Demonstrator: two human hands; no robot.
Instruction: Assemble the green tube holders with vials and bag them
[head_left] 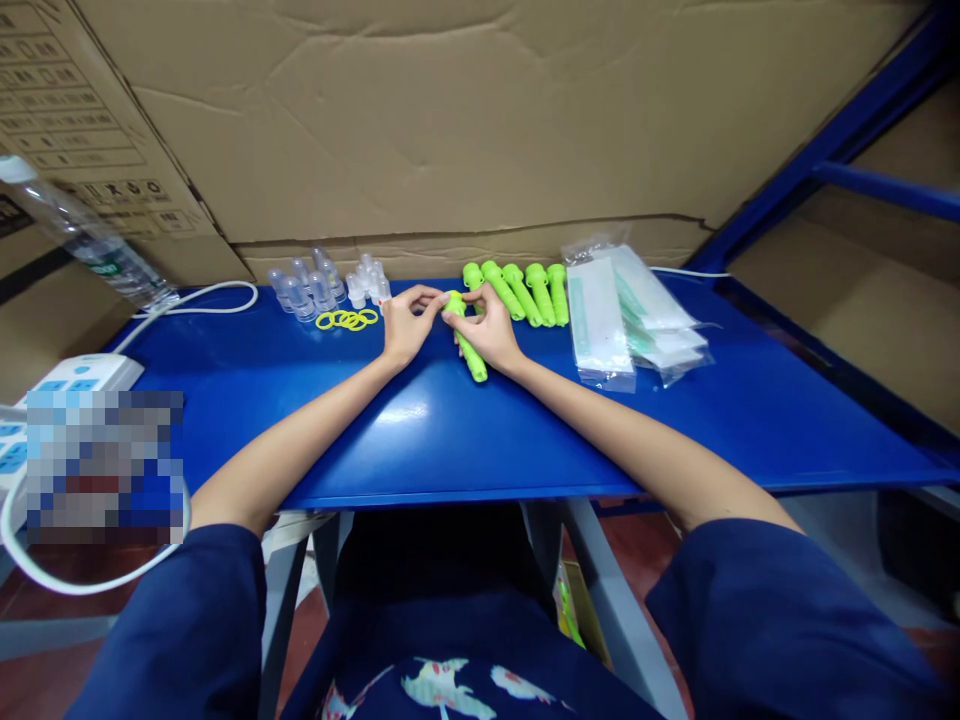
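Note:
My right hand [491, 330] is closed around a lime-green ribbed tube, flashlight-like in shape [472, 361], tilted with its narrow end towards me. At the tube's wider head, the fingertips of my left hand [409, 322] pinch a yellow ring [454, 297], partly hidden by the fingers. Several loose yellow rings [346, 320] lie on the table left of my left hand. Behind them stand clear plastic domed caps [301, 297] and a group of smaller whitish clear parts [366, 280]. More lime-green tubes [535, 295] lie side by side beyond my right hand.
Clear bags with white and green contents [637, 315] lie at the right on the blue table [405, 450]. A white power strip [82, 380] with a cable and a water bottle [97, 245] are at the left. Cardboard [465, 130] walls the back.

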